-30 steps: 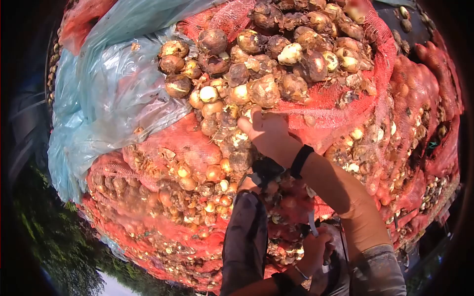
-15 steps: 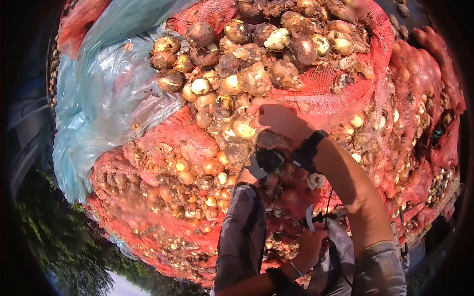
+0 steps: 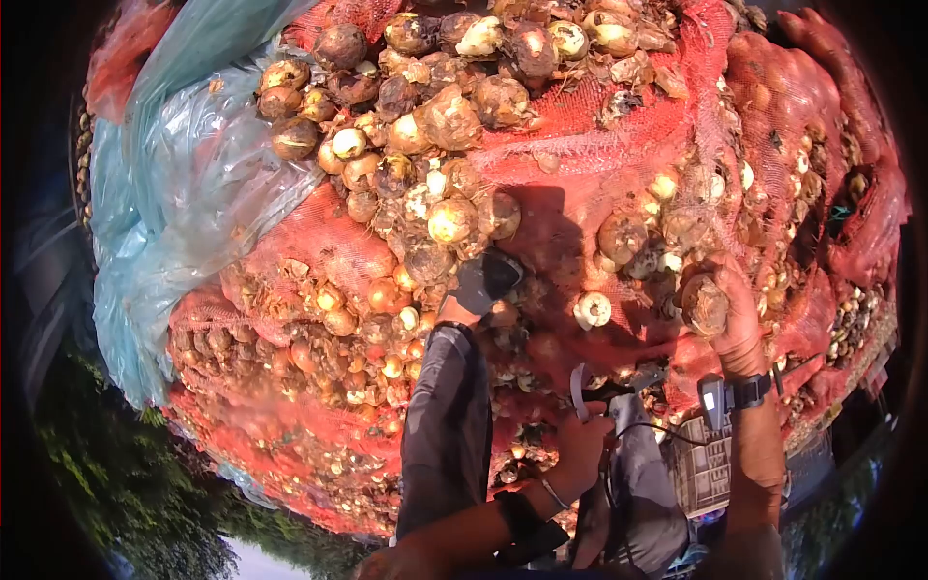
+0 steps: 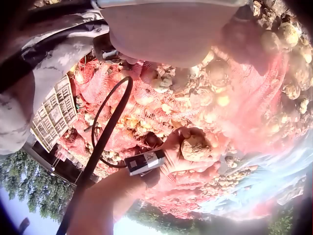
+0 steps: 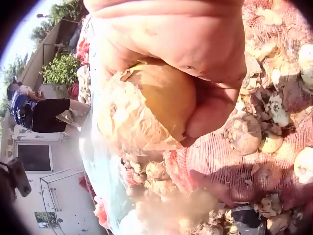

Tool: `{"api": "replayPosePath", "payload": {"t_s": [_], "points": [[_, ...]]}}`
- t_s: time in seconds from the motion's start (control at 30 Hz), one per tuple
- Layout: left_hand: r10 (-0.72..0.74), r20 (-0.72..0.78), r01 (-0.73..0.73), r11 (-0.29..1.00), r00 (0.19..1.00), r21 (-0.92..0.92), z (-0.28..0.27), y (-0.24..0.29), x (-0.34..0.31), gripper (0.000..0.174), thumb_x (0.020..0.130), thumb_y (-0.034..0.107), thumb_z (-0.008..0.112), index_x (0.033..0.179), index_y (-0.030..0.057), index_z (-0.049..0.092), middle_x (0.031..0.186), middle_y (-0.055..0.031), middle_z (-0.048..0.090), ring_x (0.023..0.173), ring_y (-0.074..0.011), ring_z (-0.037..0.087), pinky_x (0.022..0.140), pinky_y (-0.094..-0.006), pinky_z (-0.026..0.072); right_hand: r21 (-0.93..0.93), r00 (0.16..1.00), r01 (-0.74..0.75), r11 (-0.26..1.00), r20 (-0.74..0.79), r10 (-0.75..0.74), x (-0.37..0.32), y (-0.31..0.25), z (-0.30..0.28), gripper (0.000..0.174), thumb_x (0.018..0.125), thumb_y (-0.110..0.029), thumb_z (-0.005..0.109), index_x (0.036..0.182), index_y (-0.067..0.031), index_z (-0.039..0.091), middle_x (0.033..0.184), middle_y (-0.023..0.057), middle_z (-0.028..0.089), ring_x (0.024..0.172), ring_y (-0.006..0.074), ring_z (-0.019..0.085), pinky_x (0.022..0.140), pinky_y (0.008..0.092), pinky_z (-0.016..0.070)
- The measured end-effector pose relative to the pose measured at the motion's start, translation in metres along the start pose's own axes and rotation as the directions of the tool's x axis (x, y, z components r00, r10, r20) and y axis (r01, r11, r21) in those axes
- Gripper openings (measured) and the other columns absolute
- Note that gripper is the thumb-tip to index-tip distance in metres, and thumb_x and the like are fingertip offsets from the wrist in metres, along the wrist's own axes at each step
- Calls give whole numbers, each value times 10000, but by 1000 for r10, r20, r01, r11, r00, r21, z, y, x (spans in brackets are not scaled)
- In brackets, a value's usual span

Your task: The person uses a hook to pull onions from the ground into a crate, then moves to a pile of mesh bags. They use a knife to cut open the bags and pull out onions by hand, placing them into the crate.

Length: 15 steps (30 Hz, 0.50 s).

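Now clamping an onion (image 3: 704, 304) in the right grip (image 3: 740, 333), curled right round it, down and to the right of the loose onion heap (image 3: 435, 126). Up close from the right wrist, showing papery, peeling skin, unseen from the head. A second ago reaching at the heap's lower edge; since dropped away. Below the heap, clenched round a pale tool (image 3: 577, 379) with the left grip (image 3: 583, 449); too small to name. From the left wrist, largely blocked by that hand.

No lettering, brand or number is legible anywhere. A pale label on the wrist device (image 4: 145, 162) behind the right hand (image 4: 177, 155) is too blurred to read.
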<state>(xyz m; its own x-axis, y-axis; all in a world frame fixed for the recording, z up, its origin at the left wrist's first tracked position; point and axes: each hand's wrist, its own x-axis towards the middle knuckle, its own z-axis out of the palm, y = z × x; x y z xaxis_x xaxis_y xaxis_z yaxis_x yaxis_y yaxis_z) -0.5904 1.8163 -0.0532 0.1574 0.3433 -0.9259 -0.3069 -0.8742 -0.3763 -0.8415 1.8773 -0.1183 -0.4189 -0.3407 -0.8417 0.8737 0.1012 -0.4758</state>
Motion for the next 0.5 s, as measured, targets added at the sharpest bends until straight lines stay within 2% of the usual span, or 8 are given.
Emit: {"api": "replayPosePath", "payload": {"t_s": [0.1,0.13,0.17,0.23,0.27,0.43,0.47,0.5], "points": [[0,19,0,999,1000,33,3,-1,-7,309,842,83,616,1143,101,548,874,-55,600,613,-156,628,444,-284,451,-165,899,172,971,-378,-223,-156,-32,-119,240,942,-295,629,1015,-88,533,869,106,623,671,193,622,584,314,536],[-14,35,12,999,999,47,1,-5,-6,306,840,83,619,1137,98,550,871,-54,598,613,-156,628,440,-283,448,-175,905,67,982,-403,-134,-222,-45,-162,242,968,-317,603,1002,-88,536,816,68,605,665,168,601,560,305,512],[-28,52,25,998,998,58,2,-8,-6,302,837,82,621,1131,95,553,868,-53,596,613,-157,627,436,-282,444,-359,666,74,930,-677,-314,-279,-45,-185,223,991,-312,577,998,-91,547,780,50,601,697,163,615,559,302,497],[-10,49,5,995,999,98,6,-12,-11,310,833,88,623,1134,93,552,870,-47,596,614,-160,629,442,-282,445,-453,387,-122,883,-841,-379,-385,-36,-257,229,982,-292,589,1015,-65,574,818,51,606,714,184,623,597,323,506],[-16,75,8,995,997,100,6,-13,-13,314,830,84,619,1136,94,549,870,-48,596,614,-161,629,442,-281,443,-452,376,-122,884,-845,-381,-392,-34,-263,229,982,-292,589,1015,-65,574,818,51,606,714,184,623,597,323,506],[37,85,-43,997,996,58,-4,-13,-7,326,812,39,632,1124,65,539,820,-69,612,613,-191,639,454,-294,449,-797,615,-599,-85,-390,-686,-351,-10,-292,394,934,-220,618,1249,7,550,1101,116,586,845,199,623,732,348,536],[9,93,-12,999,996,33,-12,-19,1,318,808,34,633,1109,69,534,816,-71,609,610,-192,639,441,-294,441,-953,746,-248,175,-303,-593,-281,0,-252,439,924,-181,610,1311,4,516,1195,144,558,993,216,612,833,350,524],[-22,98,22,1000,995,2,-18,-19,7,311,803,28,633,1094,73,530,811,-73,606,608,-193,638,428,-294,432,-850,846,-228,476,-415,-336,-206,-1,-178,429,904,-133,616,1295,17,524,1240,139,548,1111,243,578,922,366,491]]}}
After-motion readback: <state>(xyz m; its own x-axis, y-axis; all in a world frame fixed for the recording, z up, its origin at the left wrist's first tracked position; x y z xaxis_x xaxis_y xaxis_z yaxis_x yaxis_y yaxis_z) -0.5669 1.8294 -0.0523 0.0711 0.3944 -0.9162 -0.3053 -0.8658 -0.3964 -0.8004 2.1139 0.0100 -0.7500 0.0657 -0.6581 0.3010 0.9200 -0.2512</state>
